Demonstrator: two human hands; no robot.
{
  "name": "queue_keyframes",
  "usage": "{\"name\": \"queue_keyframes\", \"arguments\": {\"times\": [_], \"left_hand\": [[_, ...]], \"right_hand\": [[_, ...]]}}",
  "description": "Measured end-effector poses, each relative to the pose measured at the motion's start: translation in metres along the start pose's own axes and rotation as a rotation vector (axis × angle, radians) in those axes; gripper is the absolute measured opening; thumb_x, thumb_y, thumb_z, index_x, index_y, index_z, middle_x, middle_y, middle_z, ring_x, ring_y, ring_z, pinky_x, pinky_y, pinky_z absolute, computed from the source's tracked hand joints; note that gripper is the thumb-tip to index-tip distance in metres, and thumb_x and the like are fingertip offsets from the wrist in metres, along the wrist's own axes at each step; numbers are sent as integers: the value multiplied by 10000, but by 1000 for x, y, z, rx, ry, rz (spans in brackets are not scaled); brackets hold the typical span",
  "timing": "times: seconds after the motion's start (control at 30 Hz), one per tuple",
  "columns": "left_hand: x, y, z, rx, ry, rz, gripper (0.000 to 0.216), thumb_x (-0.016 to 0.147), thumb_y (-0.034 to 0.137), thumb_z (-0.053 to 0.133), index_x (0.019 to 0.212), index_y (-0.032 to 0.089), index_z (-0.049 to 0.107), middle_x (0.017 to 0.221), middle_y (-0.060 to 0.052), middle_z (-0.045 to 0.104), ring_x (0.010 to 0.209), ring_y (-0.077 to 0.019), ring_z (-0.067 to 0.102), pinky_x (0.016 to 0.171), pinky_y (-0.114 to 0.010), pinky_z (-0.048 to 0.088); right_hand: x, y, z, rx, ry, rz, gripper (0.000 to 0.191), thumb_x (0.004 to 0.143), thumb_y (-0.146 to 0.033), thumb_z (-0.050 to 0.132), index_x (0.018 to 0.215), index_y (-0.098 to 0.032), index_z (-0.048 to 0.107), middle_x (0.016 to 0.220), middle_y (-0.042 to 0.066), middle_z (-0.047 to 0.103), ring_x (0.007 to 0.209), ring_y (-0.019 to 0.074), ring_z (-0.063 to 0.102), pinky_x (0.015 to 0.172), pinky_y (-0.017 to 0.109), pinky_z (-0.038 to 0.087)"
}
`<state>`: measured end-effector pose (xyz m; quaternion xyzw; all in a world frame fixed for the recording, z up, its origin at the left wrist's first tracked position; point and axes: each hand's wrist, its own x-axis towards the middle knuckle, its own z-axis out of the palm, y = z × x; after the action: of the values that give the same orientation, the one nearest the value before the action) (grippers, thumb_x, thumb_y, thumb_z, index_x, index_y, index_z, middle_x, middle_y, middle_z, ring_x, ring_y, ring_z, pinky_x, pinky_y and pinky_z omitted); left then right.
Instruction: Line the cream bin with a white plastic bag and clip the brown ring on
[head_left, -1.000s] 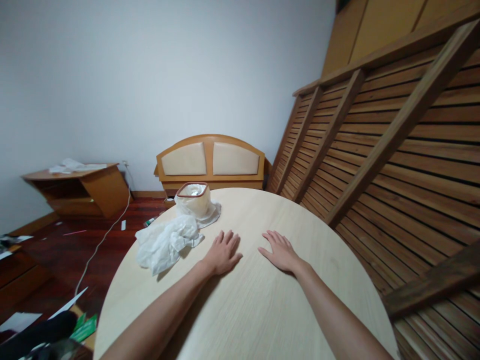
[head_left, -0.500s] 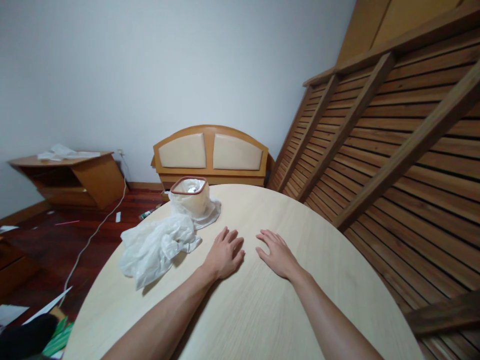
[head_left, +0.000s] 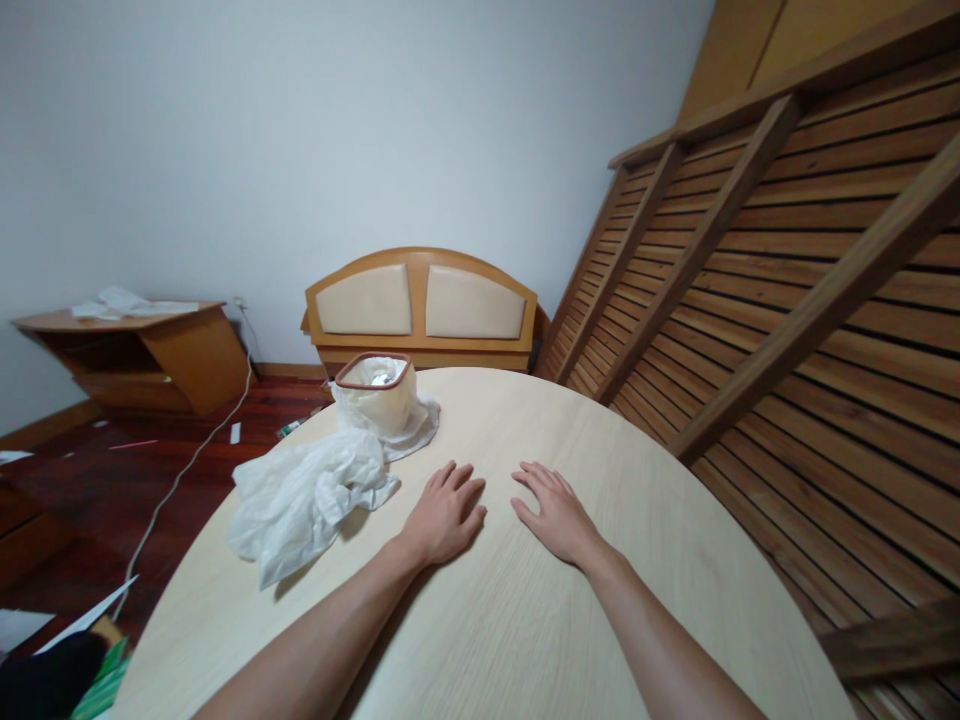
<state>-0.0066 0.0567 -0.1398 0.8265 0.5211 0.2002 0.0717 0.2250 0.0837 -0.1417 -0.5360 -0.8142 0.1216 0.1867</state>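
**Position of the bare left hand (head_left: 445, 515) and the bare right hand (head_left: 553, 515) on the pale, round, wood-grained table (head_left: 510, 630)**

The table is filling the foreground, and both forearms are extending over it from the near side. The left hand is lying palm down on the tabletop, its fingers pointing forward and curving slightly; its grip is resting released. The right hand is lying palm down to the right, its thumb spreading toward the left hand; its grip is likewise resting released. A strip of bare tabletop is separating the hands.

A crumpled, translucent white plastic bag (head_left: 304, 505) is lying on the table to the left of the left hand, near it but apart. Behind the bag, a cream, square-mouthed bin with a reddish-brown rim (head_left: 388, 410) is standing upright near the far left edge. Thin white plastic is spreading around its base. White material is showing inside; its details are too small to tell.

Beyond the table on the left, a white cable (head_left: 184, 475) is running across the dark red wooden floor (head_left: 82, 490). On the right, a brown slatted wooden panel (head_left: 750, 310) is slanting upward. Farther back, an arched, honey-coloured wooden headboard with two cream pads (head_left: 418, 300) is standing before the plain white wall (head_left: 375, 120). A low brown wooden cabinet (head_left: 199, 365) is standing left of it, carrying crumpled white sheets (head_left: 124, 303).
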Motion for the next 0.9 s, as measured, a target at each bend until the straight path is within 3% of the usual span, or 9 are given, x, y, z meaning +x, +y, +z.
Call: {"name": "queue_keyframes", "arguments": {"times": [0.9], "left_hand": [[-2,1,2,14,35,19,422,935,361,544,1325,212,608,1464,-125,539,1411,-335,417,1171,-530,352]], "right_hand": [[-3,1,-1,19,9,-17,470,940,-444,493,1343,-222,592,1530,80,482,1447,246,376,1220,438,203]]}}
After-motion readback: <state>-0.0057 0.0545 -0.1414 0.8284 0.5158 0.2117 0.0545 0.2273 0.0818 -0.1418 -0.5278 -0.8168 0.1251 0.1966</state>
